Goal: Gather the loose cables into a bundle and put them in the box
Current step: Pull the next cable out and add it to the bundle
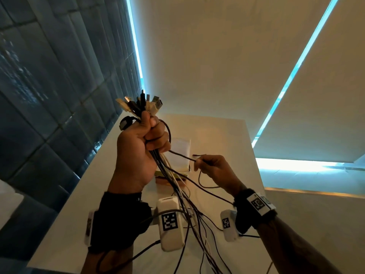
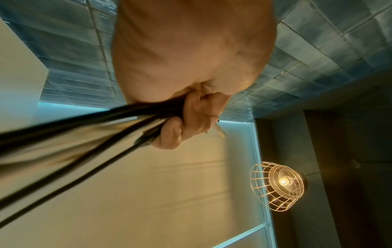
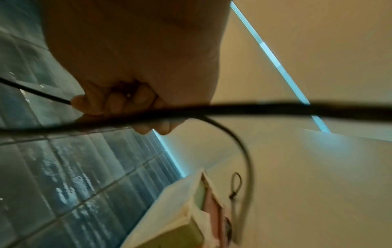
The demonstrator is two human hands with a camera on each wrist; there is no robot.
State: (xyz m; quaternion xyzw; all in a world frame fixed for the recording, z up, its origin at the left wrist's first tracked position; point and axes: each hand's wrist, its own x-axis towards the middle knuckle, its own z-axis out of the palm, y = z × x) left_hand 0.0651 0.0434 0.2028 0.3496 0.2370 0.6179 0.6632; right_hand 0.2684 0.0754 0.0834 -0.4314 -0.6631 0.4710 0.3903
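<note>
cables (image 1: 189, 224) cut off below, box (image 1: 178, 155) half hidden

Domestic interior, probably a kitchen or bathroom — glazed blue-grey wall tiles (image 1: 49, 80) laid in courses meet a plain white table (image 1: 227, 139). Cream roller blinds (image 1: 217, 56) cover the windows, daylight showing at their edges. A wire-cage pendant lamp (image 2: 277, 185) with a bare glowing bulb hangs overhead — household rather than industrial fittings.
</note>
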